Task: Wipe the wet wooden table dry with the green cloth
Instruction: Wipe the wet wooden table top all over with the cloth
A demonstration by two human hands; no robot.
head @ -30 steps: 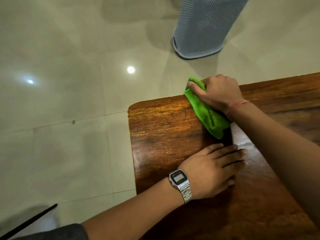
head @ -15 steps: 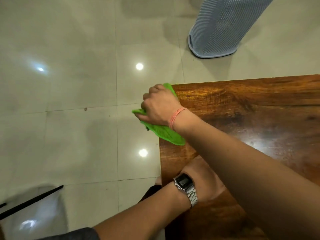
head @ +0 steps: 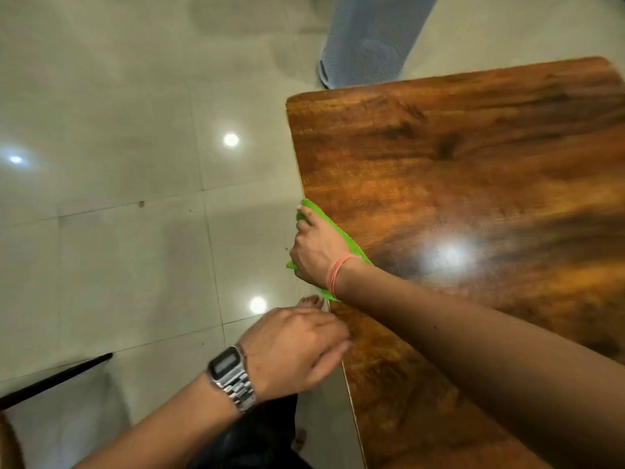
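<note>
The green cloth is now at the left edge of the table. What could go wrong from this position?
1. The green cloth hangs partly past the edge of the wooden table, so the right hand may push water onto the tiled floor.
2. A bare foot stands just below that edge; a wet glossy tile there could be slippery.
3. The left hand rests only at the edge, so it gives little support.

count — two hands: left hand, right hand. one green cloth. one wooden table. one wristwatch. one mesh bin — three light reflections on the floor tiles.
</note>
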